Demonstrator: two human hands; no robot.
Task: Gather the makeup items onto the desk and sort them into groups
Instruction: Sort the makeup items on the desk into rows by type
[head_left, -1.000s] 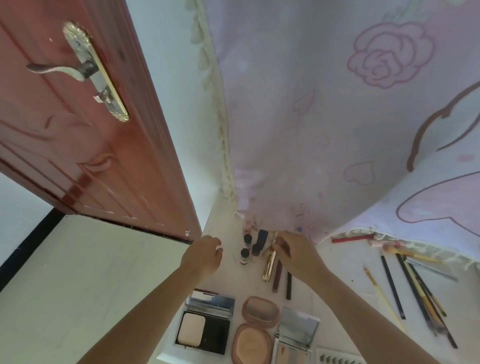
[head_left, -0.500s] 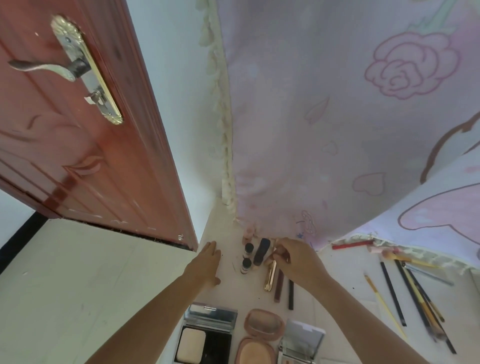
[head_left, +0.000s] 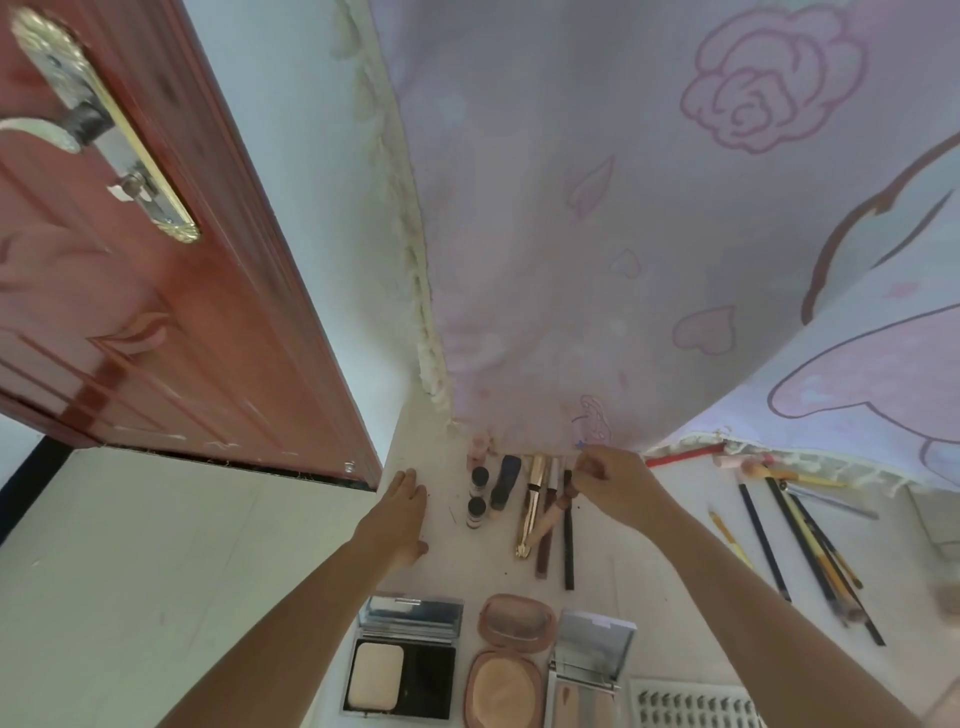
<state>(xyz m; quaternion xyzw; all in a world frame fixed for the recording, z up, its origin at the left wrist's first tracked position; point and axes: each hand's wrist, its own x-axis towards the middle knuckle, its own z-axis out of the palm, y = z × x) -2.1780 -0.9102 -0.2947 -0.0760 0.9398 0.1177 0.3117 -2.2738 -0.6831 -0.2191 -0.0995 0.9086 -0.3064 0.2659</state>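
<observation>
White desk (head_left: 415, 447) edge beside door (head_left: 156, 322)

A home bedroom, red wooden door (head_left: 156, 312) with brass handle (head_left: 78, 130), rose-print curtain (head_left: 675, 234), white desk (head_left: 649, 561)

Red-brown door (head_left: 156, 322) with brass handle (head_left: 98, 124), pale wall (head_left: 311, 156), rose-print curtain (head_left: 649, 234), light floor (head_left: 130, 571)
</observation>
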